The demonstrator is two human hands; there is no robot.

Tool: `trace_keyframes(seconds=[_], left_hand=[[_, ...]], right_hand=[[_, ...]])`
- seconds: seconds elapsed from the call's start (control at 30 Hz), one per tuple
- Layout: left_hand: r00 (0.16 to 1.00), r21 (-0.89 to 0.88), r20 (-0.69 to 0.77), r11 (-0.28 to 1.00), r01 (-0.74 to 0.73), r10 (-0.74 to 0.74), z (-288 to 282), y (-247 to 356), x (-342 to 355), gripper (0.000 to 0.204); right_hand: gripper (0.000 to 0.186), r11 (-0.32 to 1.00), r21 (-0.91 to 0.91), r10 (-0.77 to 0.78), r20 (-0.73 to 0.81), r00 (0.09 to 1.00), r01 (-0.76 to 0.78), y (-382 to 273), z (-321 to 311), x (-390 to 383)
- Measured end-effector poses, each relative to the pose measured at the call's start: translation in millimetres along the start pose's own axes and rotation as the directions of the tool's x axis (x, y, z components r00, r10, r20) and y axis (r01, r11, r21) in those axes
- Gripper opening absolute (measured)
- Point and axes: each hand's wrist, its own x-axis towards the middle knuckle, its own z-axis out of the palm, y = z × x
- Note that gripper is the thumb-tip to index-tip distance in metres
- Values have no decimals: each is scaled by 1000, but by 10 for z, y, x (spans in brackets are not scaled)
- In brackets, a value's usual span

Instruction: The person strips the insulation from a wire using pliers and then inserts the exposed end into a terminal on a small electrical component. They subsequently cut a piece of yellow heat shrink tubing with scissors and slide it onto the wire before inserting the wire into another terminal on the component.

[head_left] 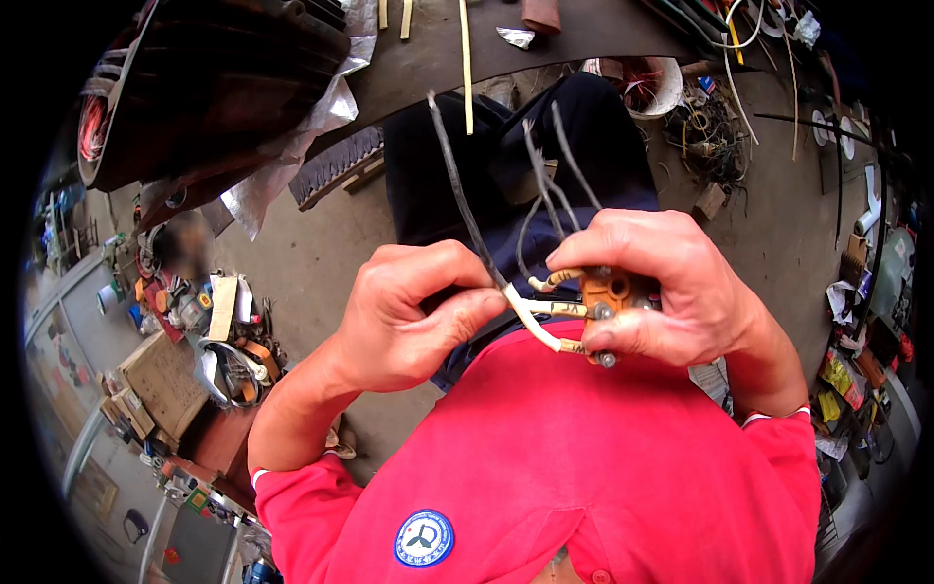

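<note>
At frame centre the right hand (671, 287) grips an orange terminal block (605, 292); the left hand (409, 316) pinches a white-sleeved wire (530, 316) slanting from its left toward the block.

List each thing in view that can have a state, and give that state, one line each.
left hand: closed, pinching a dark wire
right hand: closed around the orange terminal block
orange terminal block: held up, screws showing, leads attached
dark wire: sticks up, free end loose
white-sleeved leads: three, run into the block
grey wires: loose, ends pointing up
</note>
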Motion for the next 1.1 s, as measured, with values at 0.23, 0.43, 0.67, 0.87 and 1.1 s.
trace_keyframes(seconds=[0.23,0.43,0.67,0.87,1.1], left_hand=[[963,351,-74,911,-217,258,14,-127,42,14],[945,436,-168,881,-183,280,117,-189,16,21],[964,280,-110,938,-204,242,115,-134,1,17],[981,10,-134,990,-138,139,176,-284,49,21],[916,444,-291,887,-126,276,226,-226,68,40]], right_hand=[[49,773,507,437,8,899,-381,34,70,-54],[32,732,630,327,8,945,-258,72,184,-7],[28,702,645,365,38,930,-302,132,205,-56],[35,916,377,183,-84,980,-139,139,198,-75],[50,997,-67,-47,-276,960,30,170,171,-87]])
